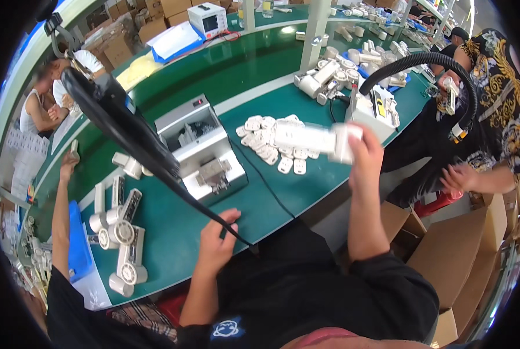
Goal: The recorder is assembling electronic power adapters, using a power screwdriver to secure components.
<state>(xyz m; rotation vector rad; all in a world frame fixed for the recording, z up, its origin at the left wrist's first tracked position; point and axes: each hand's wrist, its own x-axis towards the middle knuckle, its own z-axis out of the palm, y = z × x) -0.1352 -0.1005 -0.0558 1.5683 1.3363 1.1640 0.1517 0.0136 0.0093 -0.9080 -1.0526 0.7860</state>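
Observation:
My right hand (pixel 366 152) is raised above the table's right part, fingers closed round one end of a white plastic housing (pixel 306 137). The housing is smeared by motion and points left, over a pile of small white plastic plates (pixel 265 139). Near the table's front edge is my left hand (pixel 216 239), its fingers loosely bent and apart, with nothing seen in them. A long black tapering arm (pixel 126 128) crosses in front of its fingers; whether they touch I cannot tell. Beyond this hand stands a grey-white boxy bench machine (pixel 199 148) with an open top.
Several white round-headed units (pixel 122 232) lie at the left beside a blue tray (pixel 79 241). A white box (pixel 373 113) with a black bendy hose (pixel 434 58) stands at the right. Cardboard boxes (pixel 452 256) stand below right. Co-workers' hands (pixel 460 177) are at both sides.

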